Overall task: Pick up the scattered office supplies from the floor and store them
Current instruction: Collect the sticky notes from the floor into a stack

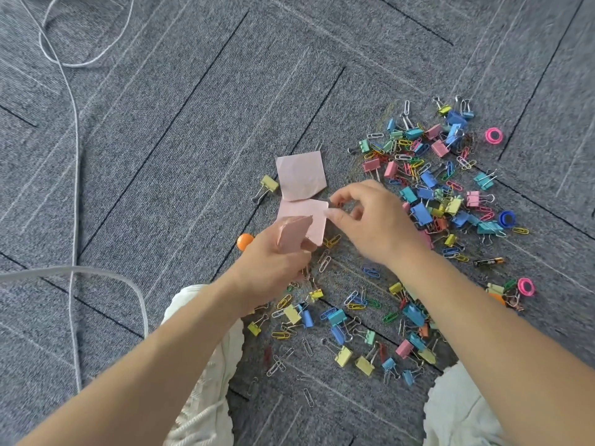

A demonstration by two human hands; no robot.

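Crouching over the grey carpet floor, the person holds crumpled pink notes in the left hand, fingers closed on them. The right hand pinches the flat note's corner at centre frame. Binder clips lie scattered right.

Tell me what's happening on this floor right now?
A person crouched over grey carpet is gathering pink square sticky notes. The left hand holds a crumpled pink note, while the right hand pinches the edge of a flat pink note. Another pink note lies beyond it. Colourful binder clips and paper clips lie scattered, uncollected.
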